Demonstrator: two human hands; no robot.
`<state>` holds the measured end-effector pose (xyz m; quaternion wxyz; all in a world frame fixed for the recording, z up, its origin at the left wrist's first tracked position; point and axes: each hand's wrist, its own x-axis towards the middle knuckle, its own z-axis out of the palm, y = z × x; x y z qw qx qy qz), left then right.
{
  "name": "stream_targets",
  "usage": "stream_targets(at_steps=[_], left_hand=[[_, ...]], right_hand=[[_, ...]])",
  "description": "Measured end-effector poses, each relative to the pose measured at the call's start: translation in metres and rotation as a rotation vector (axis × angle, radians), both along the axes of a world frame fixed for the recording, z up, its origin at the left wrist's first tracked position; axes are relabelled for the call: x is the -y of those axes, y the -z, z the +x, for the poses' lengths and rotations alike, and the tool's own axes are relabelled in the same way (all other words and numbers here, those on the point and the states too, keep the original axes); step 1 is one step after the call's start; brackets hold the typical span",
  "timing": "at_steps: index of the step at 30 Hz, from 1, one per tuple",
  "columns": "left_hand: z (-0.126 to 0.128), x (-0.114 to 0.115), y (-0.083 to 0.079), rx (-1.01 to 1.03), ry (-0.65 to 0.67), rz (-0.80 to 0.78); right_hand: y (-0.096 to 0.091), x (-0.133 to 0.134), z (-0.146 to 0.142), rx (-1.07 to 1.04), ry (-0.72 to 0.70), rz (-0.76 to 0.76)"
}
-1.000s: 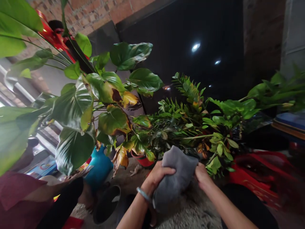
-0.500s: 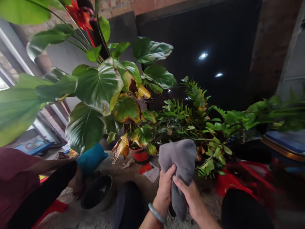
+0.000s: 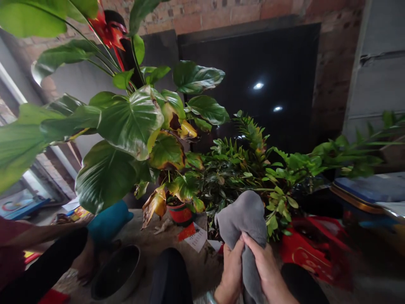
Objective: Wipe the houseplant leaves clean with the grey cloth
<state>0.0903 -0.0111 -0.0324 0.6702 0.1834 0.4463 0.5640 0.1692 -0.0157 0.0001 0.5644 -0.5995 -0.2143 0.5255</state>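
Observation:
A grey cloth [image 3: 245, 217] stands up between my two hands at the bottom centre. My left hand [image 3: 230, 272] grips its lower left side with the fingers closed round it. From the right, my right hand [image 3: 262, 266] wraps its fingers over the same cloth. Just behind the cloth grows a bushy plant with small green and yellow leaves [image 3: 253, 169]. To the left stands a big-leaved plant [image 3: 133, 122] in a red pot [image 3: 181, 213].
Another person sits at the lower left, with a dark trouser leg [image 3: 44, 270] showing. A dark bowl [image 3: 117, 274] lies on the floor. A blue object [image 3: 109, 221], a red container [image 3: 303, 253] and a paper card [image 3: 198, 238] lie around. A black screen [image 3: 253, 80] fills the back wall.
Both hands have dropped lower in view and drawn together on the cloth, which now stands bunched upright. The view has tilted up and shifted slightly.

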Motion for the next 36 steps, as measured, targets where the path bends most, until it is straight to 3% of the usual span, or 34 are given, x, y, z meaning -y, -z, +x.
stream_targets(at_steps=[4, 7, 9, 11, 13, 15, 17, 18, 20, 22, 23, 25, 28, 30, 33, 36], left_hand=[[-0.013, -0.005, -0.006, -0.220, 0.031, 0.105], [-0.039, -0.017, -0.011, -0.258, 0.150, 0.334], [-0.061, -0.031, -0.007, -0.311, 0.064, 0.377], [-0.084, -0.049, 0.002, -0.363, -0.110, 0.280], [-0.102, -0.066, 0.015, -0.355, -0.228, 0.173], [-0.113, -0.080, 0.028, -0.268, -0.282, 0.111], [-0.115, -0.090, 0.038, -0.155, -0.292, 0.081], [-0.114, -0.094, 0.041, -0.106, -0.281, 0.079], [-0.109, -0.100, 0.044, -0.039, -0.215, 0.097], [-0.104, -0.105, 0.043, -0.011, -0.152, 0.126], [-0.102, -0.107, 0.043, -0.005, -0.136, 0.134], [-0.100, -0.110, 0.042, -0.006, -0.127, 0.138], [-0.100, -0.111, 0.044, -0.014, -0.120, 0.127], [-0.101, -0.110, 0.046, -0.016, -0.124, 0.120], [-0.106, -0.109, 0.046, -0.003, -0.148, 0.128], [-0.113, -0.111, 0.046, 0.054, -0.248, 0.169]], right_hand=[[0.004, -0.008, 0.003, 0.066, -0.035, 0.075], [-0.019, -0.018, 0.009, 0.137, 0.029, 0.118], [-0.048, -0.034, 0.017, 0.219, 0.132, 0.169], [-0.078, -0.056, 0.024, 0.268, 0.219, 0.295], [-0.093, -0.078, 0.026, 0.253, 0.241, 0.372], [-0.086, -0.088, 0.021, 0.207, 0.191, 0.289], [-0.055, -0.079, 0.010, 0.158, 0.066, 0.132], [-0.035, -0.068, 0.005, 0.143, 0.008, 0.084], [0.002, -0.037, -0.005, 0.085, -0.246, 0.056], [0.017, -0.010, -0.009, 0.147, -0.297, 0.018], [0.015, -0.003, -0.010, 0.202, -0.246, 0.019], [-0.009, -0.005, -0.006, 0.297, -0.113, 0.076], [-0.056, -0.044, 0.004, 0.322, 0.060, 0.226], [-0.068, -0.072, 0.007, 0.223, 0.141, 0.272], [-0.042, -0.081, 0.000, 0.053, 0.069, 0.159], [0.005, -0.041, -0.019, 0.044, -0.213, 0.015]])
